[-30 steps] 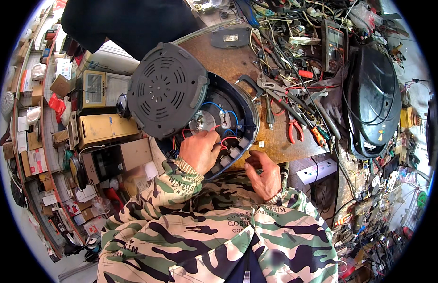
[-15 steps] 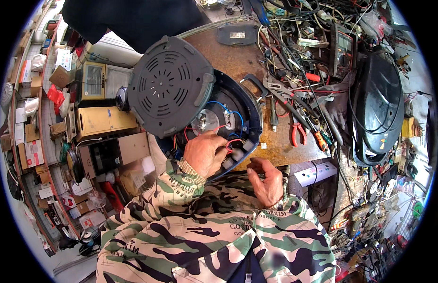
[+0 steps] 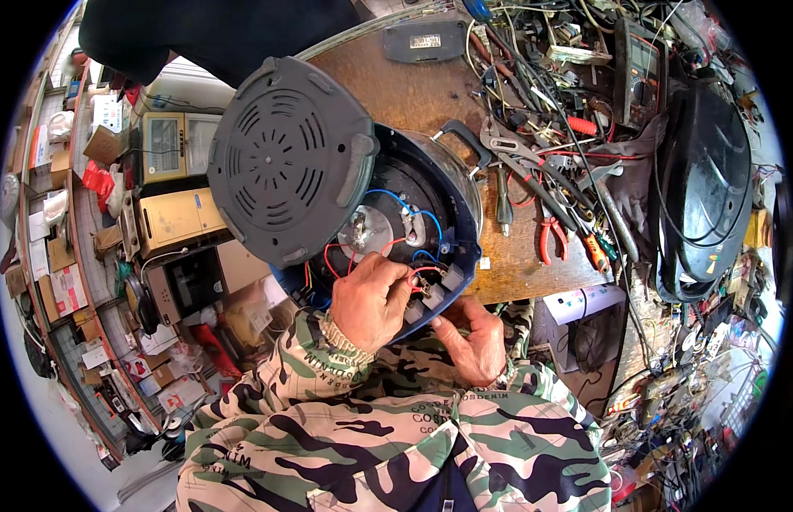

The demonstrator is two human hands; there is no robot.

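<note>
My left hand [image 3: 370, 303] is inside an opened dark-blue appliance housing [image 3: 459, 247], fingers closed among red wires [image 3: 426, 270] beside white switch parts [image 3: 433, 297]; its fingertips hide what they pinch. The housing also holds blue wires [image 3: 381, 193] and a metal disc [image 3: 359, 229]. My right hand [image 3: 469, 341] is at the housing's lower edge, thumb against the rim and fingers curled partly under it, out of sight. A grey vented base plate [image 3: 290, 158] lies tilted over the housing's upper left. A black handle [image 3: 465, 135] sticks out at the upper right.
The wooden bench [image 3: 524, 273] carries pliers [image 3: 553, 241], a screwdriver [image 3: 595, 252], a multimeter [image 3: 638, 72], tangled cables and a glossy black shell [image 3: 704, 192]. A grey rectangular part [image 3: 422, 43] lies at the back. Boxes [image 3: 179, 218] and shelving fill the left; dark fabric hangs at top left.
My left hand has shifted slightly right among the wires. My right hand has moved up and left to the housing's rim. The view has shifted a little, with the base plate now further left.
</note>
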